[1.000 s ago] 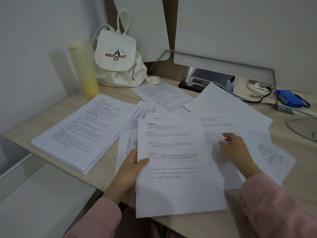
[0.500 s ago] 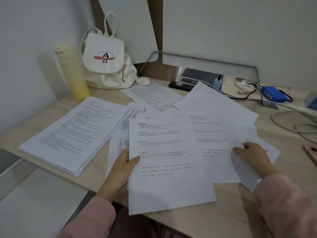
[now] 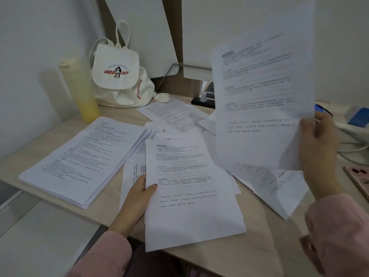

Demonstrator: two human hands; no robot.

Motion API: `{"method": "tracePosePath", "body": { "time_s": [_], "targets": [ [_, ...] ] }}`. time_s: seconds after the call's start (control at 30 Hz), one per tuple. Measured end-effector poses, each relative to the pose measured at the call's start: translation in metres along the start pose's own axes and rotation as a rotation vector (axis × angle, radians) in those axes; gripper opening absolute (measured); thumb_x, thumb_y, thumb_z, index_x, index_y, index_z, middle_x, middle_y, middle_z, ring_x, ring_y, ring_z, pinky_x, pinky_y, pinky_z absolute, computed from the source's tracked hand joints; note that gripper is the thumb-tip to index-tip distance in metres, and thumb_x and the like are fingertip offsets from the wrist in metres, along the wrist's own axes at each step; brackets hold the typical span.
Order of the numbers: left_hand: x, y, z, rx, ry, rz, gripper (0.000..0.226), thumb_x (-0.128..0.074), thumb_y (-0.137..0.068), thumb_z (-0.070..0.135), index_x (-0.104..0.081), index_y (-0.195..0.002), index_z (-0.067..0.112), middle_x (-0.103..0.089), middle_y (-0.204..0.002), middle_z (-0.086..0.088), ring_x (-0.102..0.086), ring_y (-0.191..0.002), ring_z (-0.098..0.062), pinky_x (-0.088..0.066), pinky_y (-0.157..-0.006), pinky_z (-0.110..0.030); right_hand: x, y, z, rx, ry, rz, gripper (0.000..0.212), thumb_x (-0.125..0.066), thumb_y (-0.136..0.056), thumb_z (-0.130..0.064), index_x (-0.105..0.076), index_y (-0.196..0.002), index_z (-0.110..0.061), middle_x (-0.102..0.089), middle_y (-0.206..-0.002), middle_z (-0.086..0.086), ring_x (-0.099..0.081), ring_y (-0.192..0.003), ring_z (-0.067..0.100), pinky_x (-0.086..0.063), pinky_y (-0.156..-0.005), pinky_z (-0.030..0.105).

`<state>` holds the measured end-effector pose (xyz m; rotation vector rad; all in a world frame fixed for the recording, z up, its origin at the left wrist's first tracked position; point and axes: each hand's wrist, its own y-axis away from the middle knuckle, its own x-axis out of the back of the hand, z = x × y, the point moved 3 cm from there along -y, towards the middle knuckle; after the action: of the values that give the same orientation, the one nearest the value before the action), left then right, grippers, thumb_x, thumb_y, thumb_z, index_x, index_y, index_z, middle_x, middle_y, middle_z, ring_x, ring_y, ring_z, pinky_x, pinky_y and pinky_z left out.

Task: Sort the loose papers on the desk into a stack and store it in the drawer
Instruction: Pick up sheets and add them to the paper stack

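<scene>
Head view: sheet [image 3: 259, 96] in right hand [image 3: 317, 148] pinch, papers [image 3: 189, 206] in left hand [image 3: 137, 198] grip, flap-closed backpack [image 3: 117, 80].

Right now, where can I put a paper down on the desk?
Bare desk shows in front, between the sheets the left hand holds and the right sleeve, and back left, between the yellow bottle and the thick stack. The middle is crowded with overlapping loose sheets; cables and a phone crowd the right.

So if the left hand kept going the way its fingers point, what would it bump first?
The left hand grips the front printed sheets, thumb on top. Pushing on up and rightwards, it would probably slide into the loose papers fanned out behind them on the desk, though depth is unclear.
</scene>
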<state>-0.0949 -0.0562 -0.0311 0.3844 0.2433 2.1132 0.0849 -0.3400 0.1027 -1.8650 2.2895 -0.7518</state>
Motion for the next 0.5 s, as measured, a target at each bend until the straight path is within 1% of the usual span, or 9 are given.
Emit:
{"method": "tracePosePath", "body": {
  "time_s": [0.03, 0.1, 0.2, 0.27, 0.33, 0.37, 0.43, 0.47, 0.5],
  "targets": [
    [0.000, 0.000, 0.001, -0.001, -0.003, 0.000, 0.033, -0.049, -0.093, 0.015, -0.051, -0.125, 0.020, -0.063, -0.117, 0.001, -0.061, -0.104, -0.017, -0.049, -0.095, -0.040, 0.000, -0.001, -0.001, -0.059, -0.052, -0.016, 0.014, -0.041, -0.094, -0.017, -0.052, -0.096, -0.024, -0.059, -0.091, -0.001, -0.055, -0.075, 0.009, -0.043, -0.067, 0.023],
    [0.000, 0.000, 0.001, -0.004, -0.011, 0.003, 0.033, -0.049, -0.093, 0.015, -0.051, -0.125, 0.020, -0.063, -0.116, 0.002, -0.062, -0.103, -0.016, -0.049, -0.093, -0.038, -0.005, -0.001, 0.004, -0.235, -0.137, -0.087, 0.013, -0.042, -0.094, -0.014, -0.052, -0.101, -0.019, -0.060, -0.085, -0.003, -0.059, -0.069, 0.005, -0.048, -0.067, 0.022],
    [0.000, 0.000, 0.001, -0.010, -0.009, 0.003, 0.033, -0.049, -0.093, 0.014, -0.053, -0.125, 0.020, -0.064, -0.118, 0.000, -0.062, -0.103, -0.016, -0.050, -0.094, -0.038, -0.016, 0.009, 0.020, -0.429, -0.082, -0.217, 0.010, -0.048, -0.093, -0.014, -0.053, -0.100, -0.018, -0.061, -0.090, 0.003, -0.057, -0.077, 0.017, -0.047, -0.080, 0.035],
    [0.000, 0.001, 0.002, -0.015, 0.029, -0.001, 0.029, -0.045, -0.095, 0.016, -0.055, -0.121, 0.021, -0.064, -0.117, 0.000, -0.062, -0.103, -0.015, -0.050, -0.090, -0.035, -0.024, 0.022, 0.027, -0.492, -0.045, -0.311, 0.007, -0.049, -0.093, -0.013, -0.053, -0.096, -0.017, -0.059, -0.082, 0.001, -0.055, -0.073, 0.018, -0.044, -0.080, 0.035],
    [-0.001, 0.003, 0.005, -0.009, 0.070, 0.003, 0.021, -0.040, -0.098, 0.024, -0.057, -0.109, 0.028, -0.063, -0.109, 0.006, -0.060, -0.098, -0.010, -0.048, -0.082, -0.026, -0.033, 0.038, 0.035, -0.490, 0.007, -0.404, 0.008, -0.050, -0.092, -0.011, -0.057, -0.089, -0.015, -0.062, -0.086, 0.008, -0.056, -0.070, 0.019, -0.046, -0.073, 0.031],
    [-0.001, 0.003, 0.005, 0.002, 0.089, 0.010, 0.020, -0.038, -0.098, 0.031, -0.056, -0.107, 0.032, -0.062, -0.108, 0.008, -0.058, -0.100, -0.009, -0.046, -0.085, -0.026, -0.037, 0.046, 0.038, -0.484, 0.028, -0.438, 0.013, -0.050, -0.091, -0.008, -0.058, -0.084, -0.015, -0.063, -0.088, 0.012, -0.057, -0.067, 0.018, -0.046, -0.066, 0.029],
    [0.000, 0.002, 0.003, 0.017, 0.095, 0.005, 0.038, -0.036, -0.095, 0.048, -0.053, -0.123, 0.030, -0.059, -0.121, 0.006, -0.054, -0.114, -0.013, -0.040, -0.104, -0.035, -0.045, 0.063, 0.043, -0.486, 0.033, -0.498, 0.021, -0.048, -0.090, -0.002, -0.058, -0.077, -0.016, -0.065, -0.082, 0.012, -0.060, -0.056, 0.013, -0.046, -0.052, 0.021],
    [0.000, 0.001, 0.002, 0.028, 0.094, -0.004, 0.050, -0.036, -0.091, 0.056, -0.048, -0.132, 0.030, -0.055, -0.130, 0.006, -0.051, -0.120, -0.015, -0.036, -0.109, -0.039, -0.048, 0.071, 0.046, -0.493, 0.048, -0.532, 0.023, -0.047, -0.090, -0.001, -0.057, -0.076, -0.017, -0.065, -0.077, 0.008, -0.061, -0.051, 0.008, -0.045, -0.047, 0.017],
    [0.001, 0.000, 0.000, 0.026, 0.099, -0.011, 0.057, -0.037, -0.088, 0.061, -0.045, -0.135, 0.030, -0.054, -0.133, 0.007, -0.051, -0.122, -0.015, -0.034, -0.110, -0.041, -0.052, 0.079, 0.049, -0.489, 0.081, -0.592, 0.024, -0.047, -0.091, -0.002, -0.056, -0.077, -0.019, -0.065, -0.077, 0.004, -0.061, -0.051, 0.005, -0.045, -0.047, 0.017]
  ]
}}
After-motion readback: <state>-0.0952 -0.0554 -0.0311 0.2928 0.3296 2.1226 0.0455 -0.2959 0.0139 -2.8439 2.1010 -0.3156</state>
